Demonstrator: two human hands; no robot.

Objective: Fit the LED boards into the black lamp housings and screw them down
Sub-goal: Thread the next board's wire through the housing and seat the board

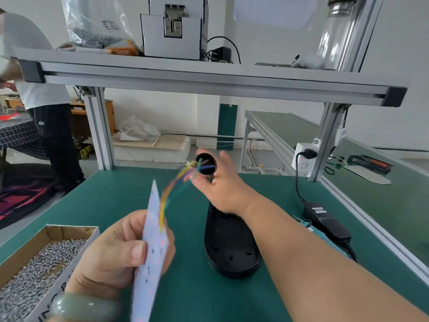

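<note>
Desk: Grips first. What do both hands have?

Me: Left hand (116,254) grasps the LED board (152,263), thumb across the near face, fingers curled behind. Right hand (220,184) is wrapped round the round neck of the black lamp housing (232,247). I read both as firm holds, though blur softens the fingertips.

Desk: Noted. Now the scene, biggest down.

Me: Green table (111,196) lies under everything. An aluminium frame (209,77) spans above it, its shelf carrying a clear bag of screws (97,24). Another person (34,89) stands at far left, off the bench.

Desk: And the work itself?

Me: The housing sits right of the board, broad end resting on the table, open side up, neck end raised in the right hand. The board stands on edge, tilted, held clear of the table and not in the housing. A cardboard box (72,232) sits at near left, just beside the left wrist, holding loose grey screws (34,270). A black power adapter (325,219) lies on the table to the right of the right forearm, its cord running up to a white socket (304,159) on the frame post.

Desk: Small items?

Me: Coloured wires (171,189) arc from the board up to the neck opening. They are too blurred for me to trace their ends. A green bangle (86,307) circles the left wrist.
</note>
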